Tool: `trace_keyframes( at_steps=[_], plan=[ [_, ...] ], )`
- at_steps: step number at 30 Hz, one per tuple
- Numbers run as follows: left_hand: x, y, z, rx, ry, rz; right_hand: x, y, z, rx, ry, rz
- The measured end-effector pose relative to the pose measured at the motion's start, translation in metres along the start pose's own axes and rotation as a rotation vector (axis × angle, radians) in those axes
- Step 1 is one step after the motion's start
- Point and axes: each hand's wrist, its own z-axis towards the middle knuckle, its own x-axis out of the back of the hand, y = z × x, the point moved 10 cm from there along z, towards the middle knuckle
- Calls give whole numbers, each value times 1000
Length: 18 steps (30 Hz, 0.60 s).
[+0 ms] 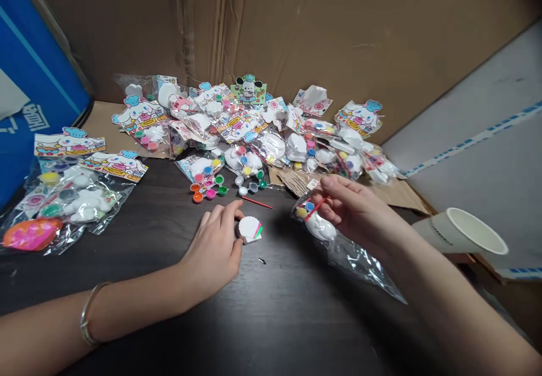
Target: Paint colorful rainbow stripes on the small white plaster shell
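Packets: a heap of transparent packets [271, 145] with white figures, paint pots and printed cards lines the back of the dark table [271, 319], before a cardboard wall [322, 20]. More packets [87, 195] lie at the left, with an orange and pink painted piece [33, 234] on their near edge, beside a blue bag [46, 77].

Close obstructions: two open groups of paint pots stand behind the shell, one with orange, pink and green pots [210, 193], the other with white, grey and green pots [253, 187]. A loose red brush [259, 202] lies between these and the shell. A single packet [320, 228] lies to the right, partly under the right hand [345, 201]. A paper cup [474, 230] is beyond the right forearm. A small dark scrap [262, 261] lies just on the near side of the shell.

Shell [249, 228]: located at mid-table, ribbed face visible, mostly white, with pink and green streaks at its right edge.

Hands: the left hand [218, 243] has its thumb and forefinger closed on the shell's left side. The right hand's fingers pinch a red stick [314, 210], slanted above the single packet; its tip is too indistinct to assess.
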Motion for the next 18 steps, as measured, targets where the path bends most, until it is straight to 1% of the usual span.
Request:
trace_keyframes(
  at_steps=[2, 3, 4, 7, 9, 11, 13, 16, 18],
  plan=[
    [0, 1, -1, -2, 1, -9, 3, 11, 13, -70, 133, 273],
    [0, 2, -2, -1, 6, -12, 1, 16, 18, -106, 176, 377],
    [0, 2, -2, 0, 9, -15, -3, 18, 22, -139, 192, 437],
    [-2, 4, -2, -8, -2, -28, -15, 22, 33, -198, 229, 513],
    [-4, 6, -2, -25, -7, -28, -25, 20, 41, -192, 223, 520],
    [-5, 8, -3, -51, -6, -17, -37, 15, 51, -127, 185, 483],
    [-6, 9, -4, -66, 1, 7, -49, 3, 61, -2, 142, 370],
    [-7, 7, -5, -48, 17, 36, -70, -17, 69, 188, 86, 159],
    [-7, 5, -5, -26, 19, 34, -84, -25, 73, 250, 46, 87]
  ],
)
